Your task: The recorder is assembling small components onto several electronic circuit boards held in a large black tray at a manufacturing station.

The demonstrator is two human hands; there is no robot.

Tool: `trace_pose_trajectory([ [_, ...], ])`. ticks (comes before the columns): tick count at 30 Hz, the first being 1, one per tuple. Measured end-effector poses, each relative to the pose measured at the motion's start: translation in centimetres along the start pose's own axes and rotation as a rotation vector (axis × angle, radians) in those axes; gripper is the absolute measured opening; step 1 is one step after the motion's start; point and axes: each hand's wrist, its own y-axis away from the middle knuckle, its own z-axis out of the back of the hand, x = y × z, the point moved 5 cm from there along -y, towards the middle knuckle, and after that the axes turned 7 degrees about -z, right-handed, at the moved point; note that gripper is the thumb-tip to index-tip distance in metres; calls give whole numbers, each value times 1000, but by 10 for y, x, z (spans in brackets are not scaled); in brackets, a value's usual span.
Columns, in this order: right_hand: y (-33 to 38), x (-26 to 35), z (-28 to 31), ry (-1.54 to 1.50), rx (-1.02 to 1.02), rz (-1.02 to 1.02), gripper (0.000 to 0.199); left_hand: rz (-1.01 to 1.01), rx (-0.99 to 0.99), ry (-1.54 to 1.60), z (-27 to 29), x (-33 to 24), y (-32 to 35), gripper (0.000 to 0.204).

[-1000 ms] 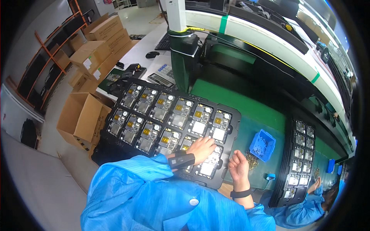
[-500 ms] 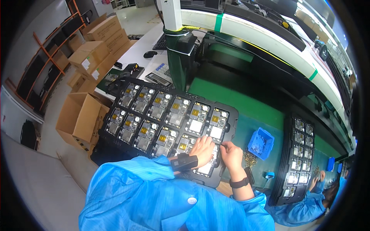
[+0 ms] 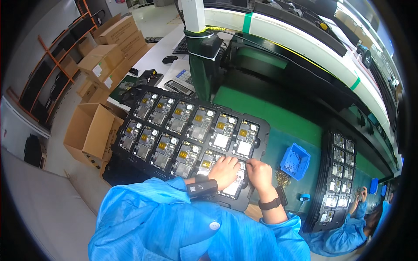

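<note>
Head view: a black tray (image 3: 257, 130) of circuit boards lay on the green worktop (image 3: 287, 122), its long axis running from upper left to lower right. Both hands met over the tray's near right corner. The left hand (image 3: 224, 169) pressed flat on a board (image 3: 235, 185) there, fingers spread, its grip not closed around anything. The right hand (image 3: 260, 172) sat just right of it, fingertips bent down onto the same board's upper edge; whether they pinched something small could not be told. The board lay directly under both hands, with the left covering more of it.

Right of the tray stood a small blue bin (image 3: 296, 160), with a loose heap of small brassy parts (image 3: 283, 177) below it. Farther right lay a second tray (image 3: 337, 178), where another person's hands (image 3: 358, 202) worked. Left of the tray, open cardboard boxes (image 3: 89, 130) stood on the floor. Behind the tray rose a green post (image 3: 200, 65), with a keyboard (image 3: 185, 43) on the white worktop beyond.
</note>
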Motion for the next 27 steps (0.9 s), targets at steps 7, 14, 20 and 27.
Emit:
trace_pose_trajectory([
  [7,-1,8,-4,151,99,170,8,19,20,49,-2,11,-8,24],
  [14,-8,0,18,11,42,45,7,-19,-68,127,7,20,-14,10],
  [20,-12,0,10,-42,86,36,8,-14,-114,135,2,22,-7,11],
  [27,-10,3,9,21,109,72,7,-11,-119,152,7,21,-7,14],
])
